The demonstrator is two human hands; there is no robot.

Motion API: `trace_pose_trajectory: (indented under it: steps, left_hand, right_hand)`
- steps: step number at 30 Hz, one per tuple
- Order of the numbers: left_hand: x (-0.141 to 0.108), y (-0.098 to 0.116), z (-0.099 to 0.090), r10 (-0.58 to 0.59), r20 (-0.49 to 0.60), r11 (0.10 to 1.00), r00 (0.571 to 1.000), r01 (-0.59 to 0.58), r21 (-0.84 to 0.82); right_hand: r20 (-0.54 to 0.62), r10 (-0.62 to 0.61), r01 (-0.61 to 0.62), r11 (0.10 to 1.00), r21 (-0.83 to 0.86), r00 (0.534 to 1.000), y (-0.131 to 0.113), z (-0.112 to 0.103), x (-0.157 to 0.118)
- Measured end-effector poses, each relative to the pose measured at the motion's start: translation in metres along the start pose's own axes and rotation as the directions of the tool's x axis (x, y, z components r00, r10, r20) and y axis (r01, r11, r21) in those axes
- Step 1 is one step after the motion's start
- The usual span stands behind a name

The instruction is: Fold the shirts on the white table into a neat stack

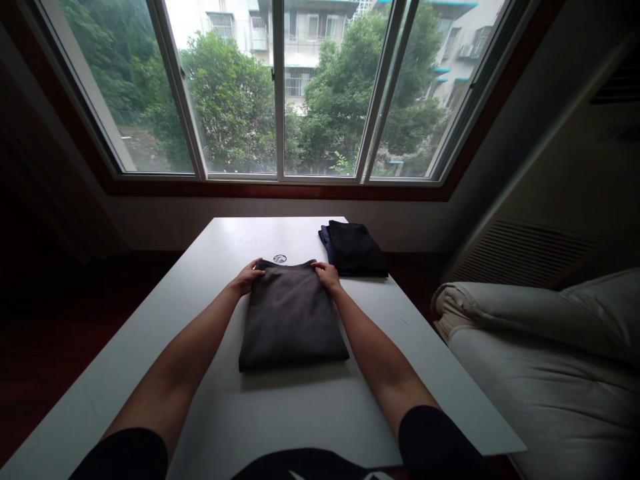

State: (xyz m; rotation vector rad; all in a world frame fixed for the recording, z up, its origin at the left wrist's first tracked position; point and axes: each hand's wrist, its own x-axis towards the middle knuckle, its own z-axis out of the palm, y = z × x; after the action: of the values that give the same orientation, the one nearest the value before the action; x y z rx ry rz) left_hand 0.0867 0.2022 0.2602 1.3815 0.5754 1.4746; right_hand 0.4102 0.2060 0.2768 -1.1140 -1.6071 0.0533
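A dark grey folded garment (295, 320) lies in front of me on the white table (220, 407); its exact kind does not show. My left hand (247, 277) pinches its far left corner, the thumb on top and the fingers at the outer side. At the far right corner, my right hand (327, 275) grips the cloth in the same way. Between the two hands the garment's far edge sags slightly. The near edge rests flat on the tabletop.
Dark folded clothes (355, 250) are stacked at the table's far right edge. A small dark round mark or object (280, 258) sits just beyond the garment. A pale sofa (545, 360) stands to the right, and a wide window (280, 100) is behind the table.
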Motion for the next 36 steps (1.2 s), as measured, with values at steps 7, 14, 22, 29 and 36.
trace_pose_trajectory:
  steps: [7, 14, 22, 29, 36]
  left_hand:
    - [0.009, -0.016, -0.002, 0.163, -0.231, 0.968, 0.959, -0.111, 0.224]
    - [0.018, -0.017, 0.003, 0.279, -0.281, 0.878, 0.918, -0.125, 0.463]
    - [0.016, -0.019, -0.001, 0.359, -0.37, 0.662, 0.857, 0.046, 0.748]
    - [0.008, -0.022, -0.001, 0.442, -0.319, 0.538, 0.838, 0.037, 0.842]
    - [0.001, -0.018, 0.01, 0.55, -0.226, 0.349, 0.804, 0.025, 0.937]
  right_hand:
    - [-0.054, 0.022, -0.024, 0.998, -0.052, 0.998, 0.002, -0.001, 0.004]
    - [-0.14, -0.111, 0.096, 0.989, -0.112, 0.984, -0.017, 0.006, -0.002]
    - [-0.084, 0.025, -0.053, 0.937, -0.345, 0.996, -0.009, 0.015, -0.008]
    - [-0.115, -0.192, 0.15, 0.943, -0.297, 0.975, -0.01, 0.011, -0.006]
    - [-0.084, -0.113, 0.067, 0.905, -0.421, 0.99, -0.015, 0.006, -0.009]
